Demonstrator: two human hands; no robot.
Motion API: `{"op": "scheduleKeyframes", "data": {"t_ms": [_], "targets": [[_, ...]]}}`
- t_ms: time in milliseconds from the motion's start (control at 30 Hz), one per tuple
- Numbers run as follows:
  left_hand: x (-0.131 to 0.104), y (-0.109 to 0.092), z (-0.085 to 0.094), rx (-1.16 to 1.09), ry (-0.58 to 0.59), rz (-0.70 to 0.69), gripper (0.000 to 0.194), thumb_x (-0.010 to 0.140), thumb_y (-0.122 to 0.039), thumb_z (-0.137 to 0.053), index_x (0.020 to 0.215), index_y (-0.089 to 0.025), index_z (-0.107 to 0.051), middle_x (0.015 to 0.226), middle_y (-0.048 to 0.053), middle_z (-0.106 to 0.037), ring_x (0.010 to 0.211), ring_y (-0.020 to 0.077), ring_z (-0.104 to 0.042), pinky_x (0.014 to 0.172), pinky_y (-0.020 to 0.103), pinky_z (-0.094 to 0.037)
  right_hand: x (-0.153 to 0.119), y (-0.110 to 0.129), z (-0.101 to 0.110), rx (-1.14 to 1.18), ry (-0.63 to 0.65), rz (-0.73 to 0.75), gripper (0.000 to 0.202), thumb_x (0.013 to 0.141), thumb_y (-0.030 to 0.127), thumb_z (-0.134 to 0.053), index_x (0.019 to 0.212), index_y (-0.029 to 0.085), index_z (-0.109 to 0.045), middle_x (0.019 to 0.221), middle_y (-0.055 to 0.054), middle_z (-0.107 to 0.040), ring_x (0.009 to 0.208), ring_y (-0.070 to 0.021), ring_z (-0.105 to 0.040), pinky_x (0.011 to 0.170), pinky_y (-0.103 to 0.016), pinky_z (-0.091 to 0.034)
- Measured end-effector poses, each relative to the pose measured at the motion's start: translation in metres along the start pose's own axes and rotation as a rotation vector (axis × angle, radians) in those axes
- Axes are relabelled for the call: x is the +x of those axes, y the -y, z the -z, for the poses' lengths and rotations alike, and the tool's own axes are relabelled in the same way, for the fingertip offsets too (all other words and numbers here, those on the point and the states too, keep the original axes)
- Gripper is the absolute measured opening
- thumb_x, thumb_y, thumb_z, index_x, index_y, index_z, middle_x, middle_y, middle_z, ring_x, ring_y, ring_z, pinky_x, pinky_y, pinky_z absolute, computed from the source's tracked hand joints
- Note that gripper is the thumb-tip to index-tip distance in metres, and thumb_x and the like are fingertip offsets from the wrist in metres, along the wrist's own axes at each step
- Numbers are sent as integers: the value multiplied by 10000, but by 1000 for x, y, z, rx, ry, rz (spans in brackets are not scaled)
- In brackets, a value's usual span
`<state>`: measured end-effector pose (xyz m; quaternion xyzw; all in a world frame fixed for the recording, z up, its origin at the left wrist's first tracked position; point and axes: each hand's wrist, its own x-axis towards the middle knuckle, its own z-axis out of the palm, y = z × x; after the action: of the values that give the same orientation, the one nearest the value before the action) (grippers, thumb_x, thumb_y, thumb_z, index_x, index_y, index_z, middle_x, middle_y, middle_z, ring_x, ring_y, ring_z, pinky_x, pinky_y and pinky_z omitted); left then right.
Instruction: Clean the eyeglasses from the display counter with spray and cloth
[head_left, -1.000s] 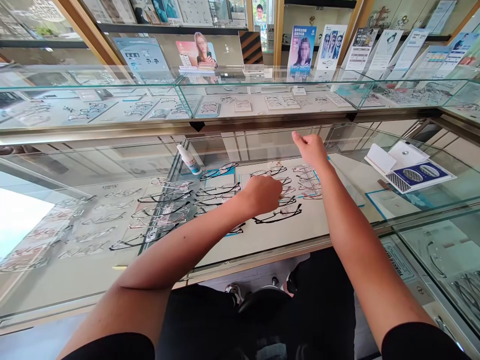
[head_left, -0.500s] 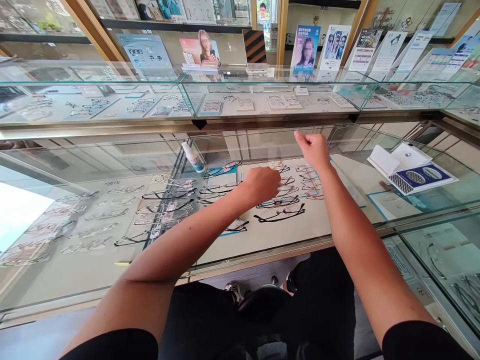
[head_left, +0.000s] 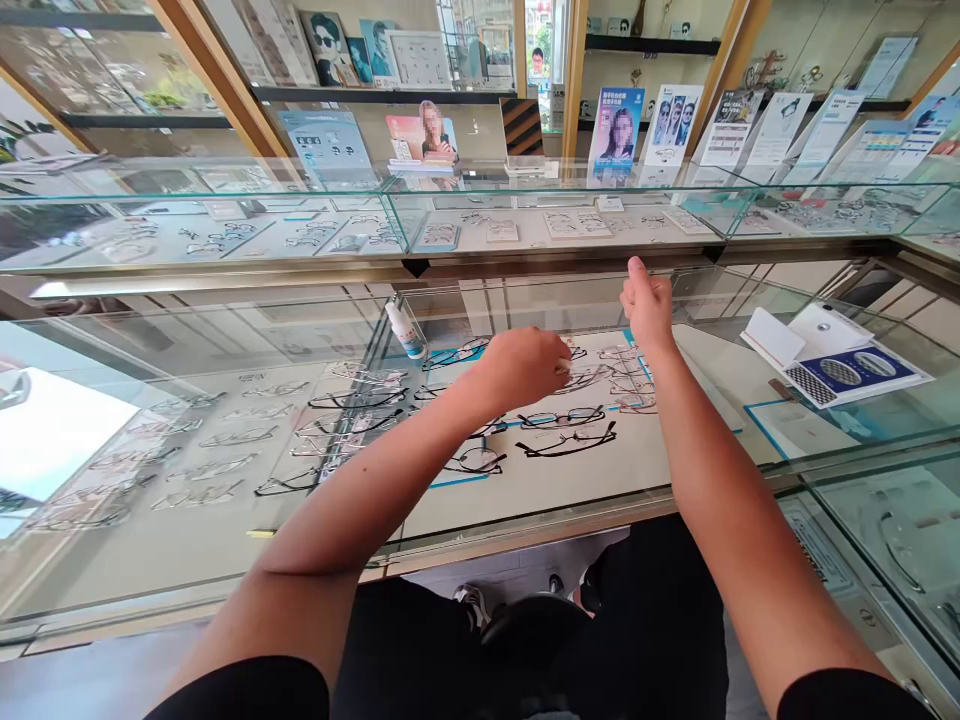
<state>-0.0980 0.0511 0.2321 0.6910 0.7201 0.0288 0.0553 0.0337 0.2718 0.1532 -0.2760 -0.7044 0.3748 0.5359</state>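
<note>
My left hand [head_left: 525, 370] is closed above the rows of glasses, knuckles up, fingertips beside a thin reddish pair [head_left: 589, 380]. What it pinches, if anything, is hidden. Farther right, my right hand [head_left: 649, 308] has curled fingers and a raised thumb near the back of the lower case; its palm side is hidden. Dark-framed glasses [head_left: 566, 440] lie on the pale surface nearer my body, with another dark pair [head_left: 561, 416] just behind them. To the left, a white spray bottle [head_left: 406, 330] stands tilted in view behind more frames [head_left: 356, 400].
A glass case with a metal rail [head_left: 525, 267] runs across behind my hands, with leaflets [head_left: 616, 135] standing on it. At right lies an opened white and blue package [head_left: 840, 355]. The lower case's front edge [head_left: 525, 540] is close to my legs.
The view has tilted up slightly, so the cases sit lower in the picture. My right hand appears farther right. Both hands remain closed, and my left hand stays over the glasses.
</note>
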Motion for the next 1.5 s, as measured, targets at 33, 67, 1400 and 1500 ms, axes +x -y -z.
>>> {"op": "scheduleKeyframes", "data": {"t_ms": [33, 67, 1400, 1500], "targets": [[-6, 5, 10, -31, -56, 12, 250, 976, -351, -629, 960, -258, -860, 914, 86, -827, 849, 257, -744, 710, 346, -455, -1, 0, -1, 24, 9, -6, 828, 910, 1054, -382, 642, 297, -177, 643, 40, -128, 556, -144, -156, 554, -344, -146], [-12, 11, 20, -68, -119, 25, 234, 963, -353, -649, 959, -266, -866, 891, 72, -821, 823, 240, -726, 720, 346, -459, -2, 1, -2, 45, 20, -13, 839, 904, 1055, -389, 638, 292, -162, 633, 44, -130, 556, -142, -145, 554, -345, -144], [-52, 59, 72, -1087, -942, -219, 111, 946, -365, -844, 889, -270, -836, 979, 34, -847, 897, 185, -743, 876, 371, -608, -26, 211, -94, 694, 303, -14, 613, 930, 717, -660, 648, 274, -344, 582, 58, -285, 552, -146, -265, 556, -356, -272], [-47, 63, 69, -1113, -982, -192, 116, 947, -386, -856, 900, -280, -854, 967, 33, -849, 891, 191, -741, 868, 376, -601, -25, 213, -84, 669, 331, 22, 383, 800, 374, -798, 769, 276, -429, 746, 37, -516, 689, -152, -449, 664, -341, -408]]}}
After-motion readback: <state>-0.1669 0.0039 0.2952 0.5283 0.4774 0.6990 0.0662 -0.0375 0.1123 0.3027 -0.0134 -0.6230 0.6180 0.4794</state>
